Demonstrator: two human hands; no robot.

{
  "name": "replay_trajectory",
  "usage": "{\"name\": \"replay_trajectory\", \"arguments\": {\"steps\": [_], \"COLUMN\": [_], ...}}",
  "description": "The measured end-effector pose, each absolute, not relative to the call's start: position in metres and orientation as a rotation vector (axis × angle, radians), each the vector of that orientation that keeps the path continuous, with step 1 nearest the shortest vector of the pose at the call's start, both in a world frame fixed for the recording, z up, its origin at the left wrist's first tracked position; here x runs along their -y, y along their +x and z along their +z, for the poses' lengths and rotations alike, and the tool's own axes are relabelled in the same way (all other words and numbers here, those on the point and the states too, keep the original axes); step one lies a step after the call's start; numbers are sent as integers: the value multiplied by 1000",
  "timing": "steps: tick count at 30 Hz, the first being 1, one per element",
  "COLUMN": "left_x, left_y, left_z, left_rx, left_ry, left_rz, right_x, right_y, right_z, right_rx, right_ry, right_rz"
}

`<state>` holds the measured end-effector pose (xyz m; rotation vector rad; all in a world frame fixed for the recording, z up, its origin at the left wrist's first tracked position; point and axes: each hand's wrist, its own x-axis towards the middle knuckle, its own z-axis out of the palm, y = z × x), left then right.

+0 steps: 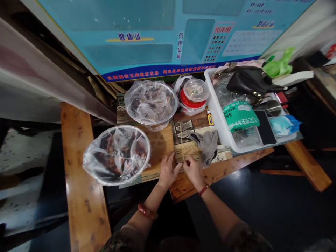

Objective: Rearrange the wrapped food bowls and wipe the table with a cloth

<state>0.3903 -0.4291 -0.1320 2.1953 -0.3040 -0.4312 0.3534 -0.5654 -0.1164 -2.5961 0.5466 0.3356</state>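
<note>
My left hand (pixel 167 171) and my right hand (pixel 193 170) meet at the near edge of a small wooden table (pixel 223 168). Their fingertips pinch thin bamboo skewers (pixel 181 143) that lie pointing away from me across the tabletop. A grey cloth (pixel 208 146) lies crumpled just right of the skewers, touching my right hand's side. Two bowls lined with clear plastic and holding dark food sit to the left: a near bowl (pixel 117 155) and a far bowl (pixel 151 102).
A white tray (pixel 222 124) at the right holds a green packet (pixel 240 115), a black phone (pixel 265 131), a black pouch and a blue pack. A lidded red-rimmed tub (pixel 195 92) stands behind. A wooden bench (pixel 78 168) runs along the left.
</note>
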Motion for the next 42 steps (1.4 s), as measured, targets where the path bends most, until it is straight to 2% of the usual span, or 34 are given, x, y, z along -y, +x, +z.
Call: {"name": "replay_trajectory", "arguments": {"steps": [5,8,12,16,20,23,26,30,33,39,42], "left_x": [444,426,398,390,389,388,387,387,388,387,388], "left_y": [399,410,419,417,416,417,416,419,423,426,426], "left_z": [-118,-127,-147,-158,-160,-162,-164,-165,-166,-164,-162], "left_rx": [-9,-179,-239,-232,-222,-235,-216,-190,-181,-175,-178], "left_ry": [1611,1578,1704,1678,1662,1656,1681,1740,1770,1757,1780], "left_rz": [-732,-670,-515,-529,-571,-577,-567,-533,-539,-583,-593], "right_x": [559,621,674,614,569,598,636,644,615,561,589], "right_y": [333,365,398,346,304,365,473,544,493,293,278], "right_z": [-93,-88,-120,-147,-137,-122,-118,-132,-141,-141,-134], "right_rx": [-228,-150,-438,-182,8,-29,-201,-406,-180,-101,-66], "right_ry": [-2440,-2507,-2751,-2727,-2407,-2273,-2382,-2612,-2637,-2425,-2272], "right_rz": [226,76,-5,130,182,54,-108,-41,16,204,185]}}
